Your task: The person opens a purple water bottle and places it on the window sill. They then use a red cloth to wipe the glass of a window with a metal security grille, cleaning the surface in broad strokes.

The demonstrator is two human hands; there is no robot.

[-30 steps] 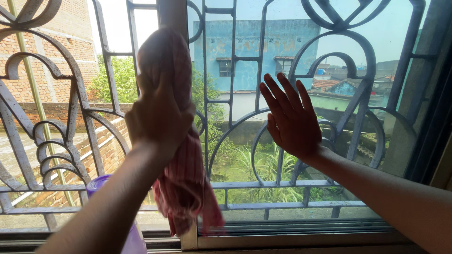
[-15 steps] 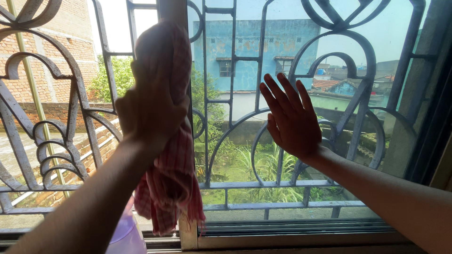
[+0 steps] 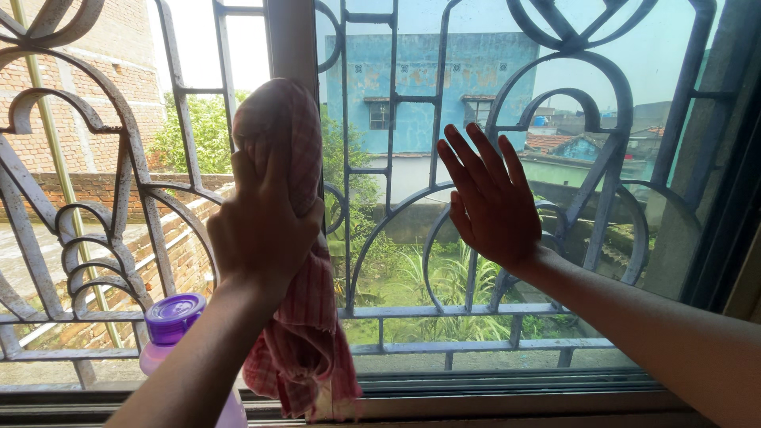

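Observation:
My left hand [image 3: 265,218] grips a red and white checked cloth [image 3: 301,341] and presses it against the upright window frame [image 3: 289,40] between two panes. The cloth's loose end hangs down to the sill. My right hand [image 3: 490,198] lies flat on the right glass pane [image 3: 476,79], fingers spread, holding nothing. Behind the glass stands a curled grey metal grille [image 3: 571,103].
A bottle with a purple cap [image 3: 170,319] stands on the sill at lower left, beside my left forearm. The sliding track [image 3: 507,384] runs along the bottom. Outside are brick walls, a blue building and green plants. A dark frame edge closes the right side.
My left hand with the cloth has slid down the frame and slightly right after first rising. The purple-capped bottle shows again. My right hand has not moved.

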